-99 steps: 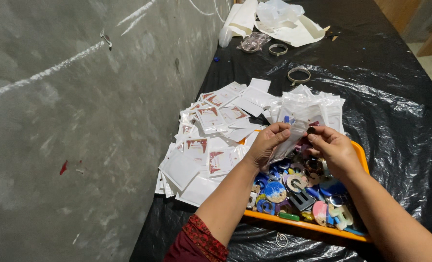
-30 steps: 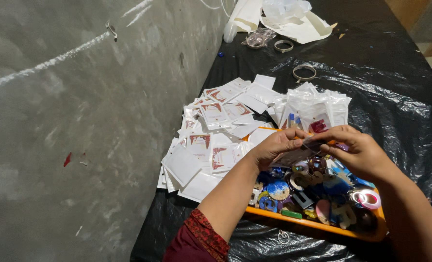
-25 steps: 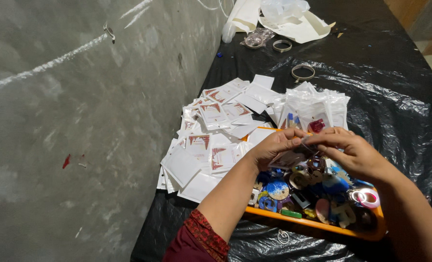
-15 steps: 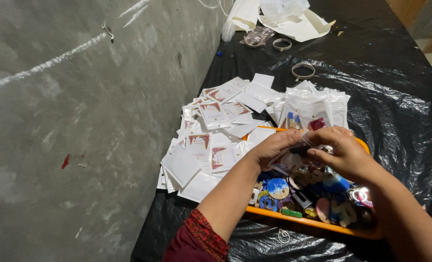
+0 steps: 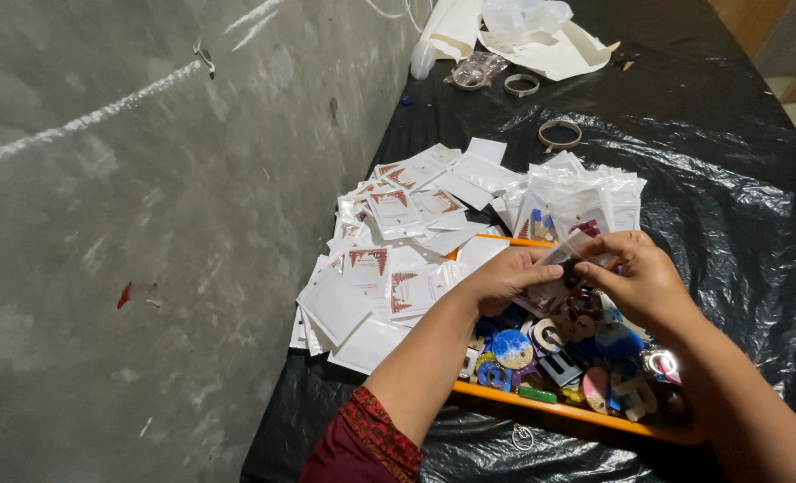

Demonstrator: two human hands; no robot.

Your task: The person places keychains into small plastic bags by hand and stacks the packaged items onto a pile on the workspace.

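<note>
Black plastic sheeting over a long surface (image 5: 711, 179), set against a grey concrete wall (image 5: 130, 224).

Small clear bag (image 5: 566, 268) pinched between both hands, just above the near edge of an orange tray (image 5: 550, 411). Left hand (image 5: 505, 277) clenched on the bag's left side, thumb and forefinger pressing the plastic. Right hand (image 5: 639, 277) grasping the bag's right side, fingertips close to the opening, a small dark piece at the bag's mouth; too small to tell what kind. Both grips closed on the same bag, hands almost touching.

Below the hands, inside the tray, a heap of colourful charms (image 5: 577, 358): round discs, letter shapes, blue, white, pink and silver pieces, piled loosely. Red patterned sleeve (image 5: 367, 443) on the left forearm, at the bottom edge of the view.

Left of the tray, spread toward the wall, a loose pile of white cards (image 5: 389, 250) with red printed tops, overlapping, some face down. Behind the tray, a stack of filled clear packets (image 5: 586, 197), standing roughly upright and leaning together.

Farther back on the sheeting, a tape ring (image 5: 560, 134), well apart from the packets. Beyond it a second, smaller ring (image 5: 521, 84), a crumpled clear wrapper (image 5: 474, 70), and at the far end a bundle of white bags (image 5: 514, 31).
</note>
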